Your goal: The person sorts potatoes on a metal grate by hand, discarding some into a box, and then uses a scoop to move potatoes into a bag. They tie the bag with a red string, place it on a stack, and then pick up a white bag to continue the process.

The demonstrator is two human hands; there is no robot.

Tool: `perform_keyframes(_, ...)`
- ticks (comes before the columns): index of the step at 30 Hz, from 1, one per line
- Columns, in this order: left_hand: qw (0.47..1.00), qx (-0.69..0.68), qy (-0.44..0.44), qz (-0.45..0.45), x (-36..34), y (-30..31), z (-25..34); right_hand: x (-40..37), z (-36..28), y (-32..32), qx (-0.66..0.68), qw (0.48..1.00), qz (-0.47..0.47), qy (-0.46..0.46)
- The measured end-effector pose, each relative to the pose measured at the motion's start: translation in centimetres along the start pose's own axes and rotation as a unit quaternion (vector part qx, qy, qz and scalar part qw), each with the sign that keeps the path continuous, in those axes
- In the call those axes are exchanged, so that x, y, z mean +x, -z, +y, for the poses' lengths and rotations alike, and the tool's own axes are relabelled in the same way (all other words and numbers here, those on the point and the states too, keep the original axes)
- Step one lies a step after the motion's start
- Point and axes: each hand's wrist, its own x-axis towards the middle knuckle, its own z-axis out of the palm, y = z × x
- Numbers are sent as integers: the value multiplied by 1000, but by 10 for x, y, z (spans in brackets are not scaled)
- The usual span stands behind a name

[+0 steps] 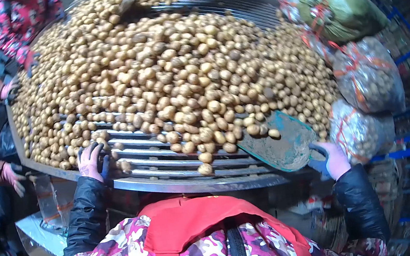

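Note:
A big heap of small potatoes [176,74] covers a slatted metal sorting table [191,179]. My right hand [331,159], in a pink and dark glove, is closed round the handle of a green-rimmed scoop [287,142]. The scoop's blade is dirty and lies at the heap's near right edge, with a potato or two on it. At the table's near rim rests my left hand [92,162], gloved the same way. Its fingers are stretched out beside the potatoes and hold nothing I can see.
Filled bags line the right side: a green sack [337,7] and clear bags of potatoes [368,76] tied with orange string. On the left, co-workers' gloved hands [14,178] are at the table edge. A whitish box [43,242] stands below my left arm.

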Motion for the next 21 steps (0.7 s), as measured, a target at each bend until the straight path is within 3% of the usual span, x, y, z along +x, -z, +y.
perform_keyframes(2, 999, -29, 34, -19, -6, 3, -19, 28, -15, -12, 7, 999, 20, 46)
perform_keyframes(7, 996, -71, 42, -43, 6, 24, -2, 107, -79, -22, 10, 993, 8, 118)
perform_keyframes(9, 993, -90, 55, -61, 10, 28, 0, 130, -102, -33, 64, 995, 10, 73)
perform_keyframes(21, 985, -138, 58, -81, 15, 38, -8, 275, -250, -87, 74, 975, 4, 209)
